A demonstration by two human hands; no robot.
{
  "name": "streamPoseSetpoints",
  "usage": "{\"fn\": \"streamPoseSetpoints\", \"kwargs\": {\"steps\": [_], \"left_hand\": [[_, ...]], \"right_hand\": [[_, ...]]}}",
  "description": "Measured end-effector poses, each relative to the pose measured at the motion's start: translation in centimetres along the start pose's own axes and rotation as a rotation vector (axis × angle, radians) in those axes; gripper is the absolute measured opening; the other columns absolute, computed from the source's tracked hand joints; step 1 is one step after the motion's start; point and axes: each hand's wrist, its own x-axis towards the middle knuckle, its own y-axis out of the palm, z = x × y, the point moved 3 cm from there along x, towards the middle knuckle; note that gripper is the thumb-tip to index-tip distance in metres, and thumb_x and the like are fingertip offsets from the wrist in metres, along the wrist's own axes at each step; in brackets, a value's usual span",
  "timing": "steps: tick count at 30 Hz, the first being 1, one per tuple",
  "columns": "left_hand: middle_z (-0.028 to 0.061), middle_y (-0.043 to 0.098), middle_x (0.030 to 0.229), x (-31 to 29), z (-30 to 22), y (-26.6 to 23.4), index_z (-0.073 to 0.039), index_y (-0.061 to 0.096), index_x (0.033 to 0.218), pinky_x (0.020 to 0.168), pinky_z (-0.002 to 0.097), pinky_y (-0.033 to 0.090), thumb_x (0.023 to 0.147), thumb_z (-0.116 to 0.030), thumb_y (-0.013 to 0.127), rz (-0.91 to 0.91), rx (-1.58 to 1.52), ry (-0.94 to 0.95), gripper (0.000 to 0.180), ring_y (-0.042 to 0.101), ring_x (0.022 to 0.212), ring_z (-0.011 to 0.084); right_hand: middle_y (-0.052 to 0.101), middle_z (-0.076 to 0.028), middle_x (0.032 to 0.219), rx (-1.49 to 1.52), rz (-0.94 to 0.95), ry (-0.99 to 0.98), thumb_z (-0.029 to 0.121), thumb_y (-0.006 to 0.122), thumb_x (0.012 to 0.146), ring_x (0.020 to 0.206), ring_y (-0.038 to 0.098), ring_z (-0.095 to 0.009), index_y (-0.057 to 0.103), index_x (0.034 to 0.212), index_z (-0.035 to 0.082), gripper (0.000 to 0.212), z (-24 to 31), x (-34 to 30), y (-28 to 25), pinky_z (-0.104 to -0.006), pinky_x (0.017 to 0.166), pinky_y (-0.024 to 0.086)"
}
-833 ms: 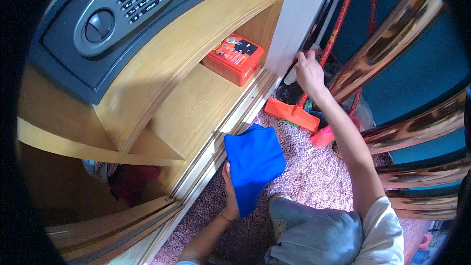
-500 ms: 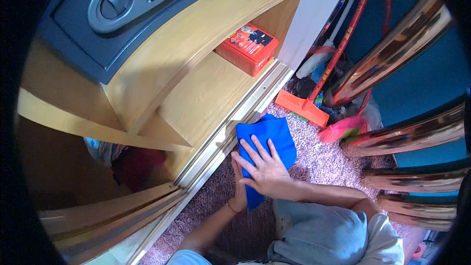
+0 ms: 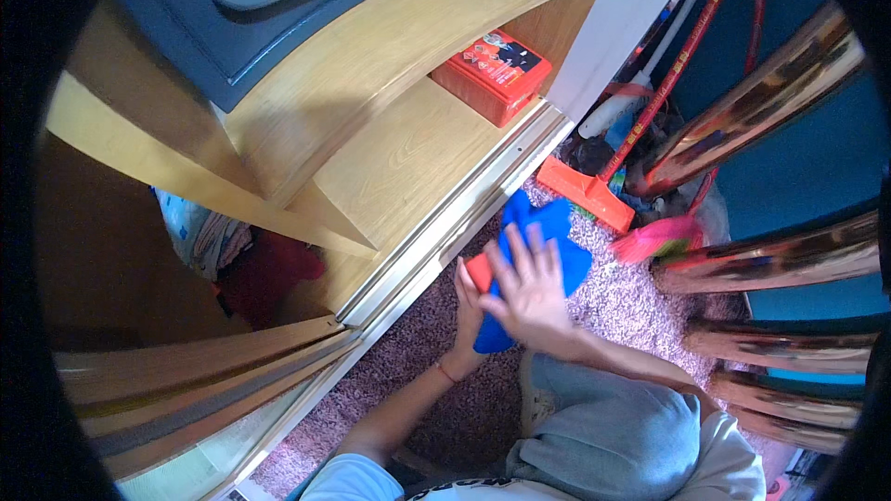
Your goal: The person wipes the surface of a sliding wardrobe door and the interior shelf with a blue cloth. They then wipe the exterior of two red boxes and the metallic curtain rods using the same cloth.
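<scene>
A blue cloth (image 3: 571, 246) is bunched between my hands, above the pinkish carpet beside the sliding-door track. My left hand (image 3: 470, 317) is closed around the near left side of a flat-faced orange-red thing (image 3: 480, 273). Only a corner of that thing shows; the cloth and my right hand hide the rest, so its kind is unclear. Over the cloth lies my right hand (image 3: 533, 295), palm down, its fingers spread and slightly blurred.
An orange-red box (image 3: 497, 74) sits on the wooden cabinet's lower shelf (image 3: 408, 153), below a dark safe (image 3: 186, 28). Folded clothes (image 3: 200, 232) fill the left compartment. To the right are an orange broom (image 3: 589, 193), a pink brush (image 3: 657, 239) and shiny copper-coloured tubes (image 3: 752, 255).
Part of the orange-red thing now shows between my hands. The cloth has shifted up and right, and my right hand has moved slightly right. The whole view has shifted a little.
</scene>
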Motion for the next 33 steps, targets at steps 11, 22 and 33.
{"fn": "streamPoseSetpoints", "kwargs": {"steps": [11,22,33], "left_hand": [[0.0395,0.019,0.147,1.6,-4.2,-0.6,0.009,-0.001,0.15,0.113,0.0587,0.027,0.064,-0.04,0.088,-0.008,0.155,0.016,0.133,0.025,0.136,0.0569],[0.0354,0.006,0.156,5.7,-12.8,-1.0,0.003,0.02,0.152,0.116,0.0651,0.007,0.062,-0.043,0.086,0.263,0.662,0.297,0.121,0.002,0.145,0.0555],[0.0281,0.037,0.143,5.0,-11.3,0.6,-0.003,0.025,0.152,0.111,0.0629,0.025,0.06,-0.033,0.087,0.042,0.398,0.388,0.115,0.021,0.141,0.0554]], "right_hand": [[0.029,-0.018,0.158,0.85,0.042,0.361,0.046,0.048,0.101,0.147,0.027,-0.028,0.031,0.154,0.012,0.065,-11.1,2.9,1.9,-0.0399,0.12,0.021],[0.044,-0.012,0.144,2.416,0.354,0.589,0.034,0.045,0.104,0.133,0.043,-0.024,0.039,0.144,0.008,0.048,-14.3,-4.2,13.8,-0.0363,0.113,0.036],[0.07,-0.006,0.095,1.356,-0.202,0.696,0.022,0.054,0.102,0.085,0.061,-0.012,0.063,0.099,0.004,0.02,-19.8,-2.3,11.5,-0.0284,0.084,0.05]]}}
